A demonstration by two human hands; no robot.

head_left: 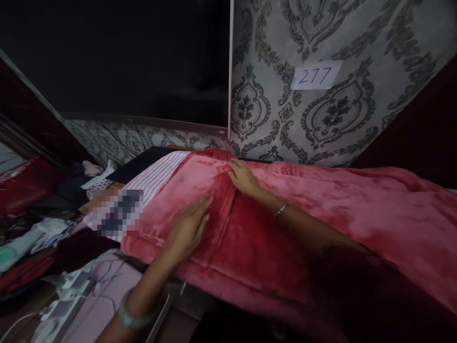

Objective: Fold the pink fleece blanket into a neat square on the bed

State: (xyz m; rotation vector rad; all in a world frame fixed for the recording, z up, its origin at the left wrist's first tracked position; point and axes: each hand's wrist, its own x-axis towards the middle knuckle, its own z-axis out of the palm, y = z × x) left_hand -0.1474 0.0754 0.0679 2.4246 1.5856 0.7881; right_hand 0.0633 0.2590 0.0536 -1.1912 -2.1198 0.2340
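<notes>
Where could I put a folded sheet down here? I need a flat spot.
The blanket is bare to the right of the right hand, below the wallpaper. The left side is crowded with piled clothes and a power strip.
</notes>
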